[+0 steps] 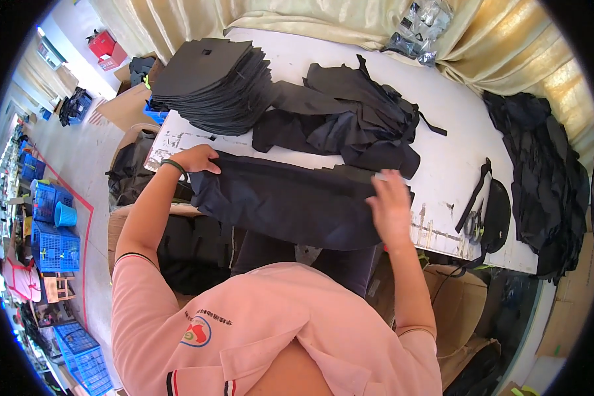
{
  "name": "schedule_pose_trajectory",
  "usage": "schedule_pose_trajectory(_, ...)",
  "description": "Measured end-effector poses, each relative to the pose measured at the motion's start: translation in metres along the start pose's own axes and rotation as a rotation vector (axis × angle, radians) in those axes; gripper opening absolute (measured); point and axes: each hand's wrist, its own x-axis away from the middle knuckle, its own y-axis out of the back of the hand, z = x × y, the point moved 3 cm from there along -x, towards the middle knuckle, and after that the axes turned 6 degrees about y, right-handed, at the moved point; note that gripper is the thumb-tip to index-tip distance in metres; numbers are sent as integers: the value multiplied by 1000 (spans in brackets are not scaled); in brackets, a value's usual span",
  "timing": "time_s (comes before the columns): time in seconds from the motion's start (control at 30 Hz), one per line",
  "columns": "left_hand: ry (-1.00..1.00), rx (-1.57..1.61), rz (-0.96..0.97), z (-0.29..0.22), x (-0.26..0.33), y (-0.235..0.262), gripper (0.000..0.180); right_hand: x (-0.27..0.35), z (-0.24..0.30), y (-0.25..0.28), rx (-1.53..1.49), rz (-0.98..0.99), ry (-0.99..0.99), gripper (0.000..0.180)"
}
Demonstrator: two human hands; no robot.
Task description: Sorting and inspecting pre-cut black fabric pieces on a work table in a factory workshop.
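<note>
Pink polo shirt leans by the worktop; black cloth panel hangs over its near edge. L hand pinches one corner; R hand, w/ fingers loosely spread, at opp. end, contact unclear. Prob. light, soft, floppy; I'd grip both far corners.

Blk cloth, dk-gry panel stack, wht dk-scuffed tabletop, lt-gold curtain, pink shirt, blu crates

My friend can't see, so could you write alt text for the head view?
A person's left hand holds the left end of a long black cloth at a white table, the right hand open by the cloth's right end. Beyond lie stacked dark sheets and heaped black fabric.
</note>
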Motion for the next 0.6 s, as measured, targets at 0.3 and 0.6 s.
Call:
schedule_pose_trajectory(0.3, 225, 255, -94, 51, 7, 1, 31, 27, 26, -56, -150, 534, 176, 84)
schedule_pose_trajectory(0.6, -106, 467, -304, -57, 59, 59, 25, -52, 44, -22, -505, 307, 40, 64)
